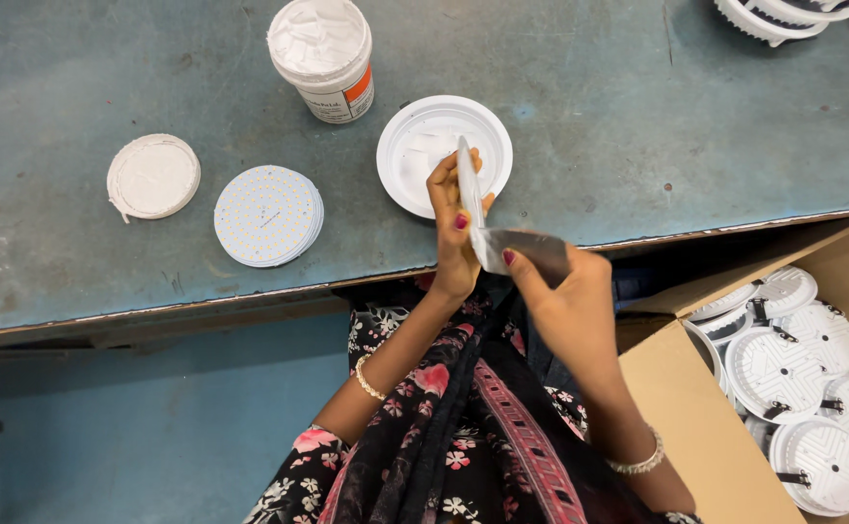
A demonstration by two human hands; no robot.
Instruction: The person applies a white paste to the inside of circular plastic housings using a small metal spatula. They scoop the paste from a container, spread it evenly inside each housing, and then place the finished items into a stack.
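Observation:
My left hand [454,238] holds a thin round white disc [469,189] on edge, just above the bench's front edge. My right hand [568,301] grips a flat grey blade-like tool [526,250] whose end touches the disc's lower part. Right behind the hands a white round lamp housing [444,150] lies open side up, with white paste smeared inside. A stack of round white LED boards [268,214] lies to the left.
A white jar of paste [324,53] stands open at the back, its lid [152,176] lying at the left. A cardboard box [706,417] at the right holds several white round housings [798,374]. More housings [783,15] are stacked at the bench's far right corner.

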